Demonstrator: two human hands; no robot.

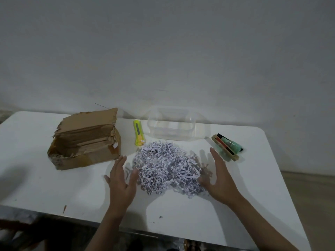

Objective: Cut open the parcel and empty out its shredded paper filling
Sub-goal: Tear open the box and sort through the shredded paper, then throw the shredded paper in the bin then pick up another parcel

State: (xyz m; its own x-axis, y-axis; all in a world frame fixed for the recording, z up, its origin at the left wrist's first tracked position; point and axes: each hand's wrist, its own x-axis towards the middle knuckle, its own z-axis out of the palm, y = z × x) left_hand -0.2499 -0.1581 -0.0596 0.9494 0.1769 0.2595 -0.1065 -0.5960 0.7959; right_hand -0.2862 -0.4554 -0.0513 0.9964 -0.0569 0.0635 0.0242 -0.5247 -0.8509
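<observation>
A torn brown cardboard parcel lies open on the left of the white table, its flap raised at the back. A heap of white shredded paper sits on the table's middle. My left hand is flat with straight fingers at the heap's left edge. My right hand is open at the heap's right edge, fingers spread. Both hands flank the heap and hold nothing. A yellow utility knife lies between the parcel and the heap.
A clear plastic container stands behind the heap near the wall. At the right lie a green bottle and markers in a wooden holder. The table's front edge runs close to my forearms.
</observation>
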